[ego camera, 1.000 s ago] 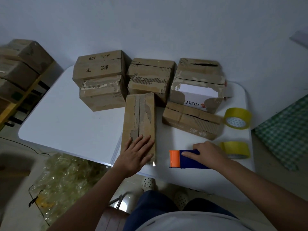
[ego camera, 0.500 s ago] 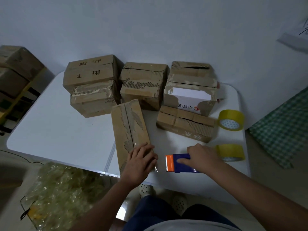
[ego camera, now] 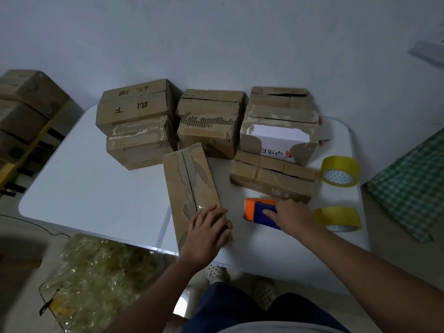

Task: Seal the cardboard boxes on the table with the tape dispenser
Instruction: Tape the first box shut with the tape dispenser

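A long cardboard box [ego camera: 189, 183] lies near the front edge of the white table [ego camera: 96, 188], its top seam unsealed and running away from me. My left hand [ego camera: 206, 228] lies on its near end, the fingers reaching the box's right edge. To the right, my right hand [ego camera: 292, 217] grips the blue and orange tape dispenser [ego camera: 258, 210], orange end pointing left, just above or on the table. A flat box [ego camera: 271, 180] sits right behind the dispenser.
Stacked boxes stand at the back: a left pair [ego camera: 134, 109], a middle box [ego camera: 211, 123], and a torn box with a white inside [ego camera: 276, 138]. Two yellow tape rolls [ego camera: 340, 170] [ego camera: 338, 218] lie at the right. A plastic bag [ego camera: 96, 272] is on the floor.
The long box has been turned so its far end points more to the left. My left hand slid to its near end. The dispenser moved slightly away from me in my right hand.
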Tool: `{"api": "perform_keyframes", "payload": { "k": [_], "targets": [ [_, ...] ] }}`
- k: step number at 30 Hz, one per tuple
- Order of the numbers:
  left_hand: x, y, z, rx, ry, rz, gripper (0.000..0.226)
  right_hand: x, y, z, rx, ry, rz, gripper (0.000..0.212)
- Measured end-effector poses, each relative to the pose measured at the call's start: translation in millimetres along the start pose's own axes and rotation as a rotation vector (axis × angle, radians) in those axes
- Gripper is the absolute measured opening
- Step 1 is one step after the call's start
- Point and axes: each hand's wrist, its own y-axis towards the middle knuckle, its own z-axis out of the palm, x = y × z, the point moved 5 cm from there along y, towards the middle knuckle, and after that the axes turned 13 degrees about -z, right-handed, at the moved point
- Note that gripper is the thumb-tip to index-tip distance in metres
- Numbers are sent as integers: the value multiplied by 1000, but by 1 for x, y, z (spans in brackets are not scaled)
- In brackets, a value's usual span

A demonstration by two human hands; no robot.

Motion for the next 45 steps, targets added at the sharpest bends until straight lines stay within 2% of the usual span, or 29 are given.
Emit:
{"api": "perform_keyframes", "payload": {
  "k": [3, 4, 6, 7, 8, 10, 11, 13, 15, 17, 20, 23, 26, 29, 34, 38, 45],
  "targets": [
    [1, 0, 0, 1, -15, -5, 29, 4, 3, 28, 28, 213, 15, 24],
    [1, 0, 0, 0, -15, -7, 30, 3, 2, 31, -19, 225, 12, 21],
    [1, 1, 0, -12, -4, 0, 32, 6, -3, 27, -247, 238, -15, 21],
    [0, 0, 0, -21, 2, 5, 32, 12, -7, 25, -321, 321, -23, 20],
    [-1, 0, 0, -28, 6, 7, 31, 20, -10, 26, -309, 520, 10, 20],
    [0, 0, -1, -31, 10, 5, 29, 45, -19, 42, -31, 1129, 198, 27],
    [1, 0, -1, -32, 11, 2, 28, 58, -24, 48, 91, 1355, 293, 32],
    [-1, 0, -1, -39, 20, 10, 25, 72, -28, 55, 192, 1512, 338, 34],
    [-3, 1, -1, -41, 20, 23, 23, 75, -29, 56, 138, 1505, 304, 25],
    [-2, 1, -2, -4, -18, 4, 34, 72, -28, 56, 30, 1456, 278, 16],
    [4, 5, -13, 20, -91, 8, 44, 70, -29, 61, -57, 1422, 245, 17],
    [8, -1, -19, -33, -71, 38, 44, 68, -32, 63, -131, 1407, 230, 20],
    [14, -14, -6, 14, 40, 16, 55, 66, -32, 62, -188, 1375, 200, 21],
    [19, -19, 8, 30, 222, 60, 70, 66, -30, 63, -207, 1356, 164, 22],
    [17, -19, 12, -46, 329, 82, 67, 62, -26, 67, -180, 1361, 148, 19],
    [15, -20, 17, -24, 421, 77, 74, 60, -24, 68, -201, 1301, 110, 17],
    [12, -19, 4, 51, 360, 63, 97, 62, -21, 67, -272, 1153, -18, 16]
  ]
}}
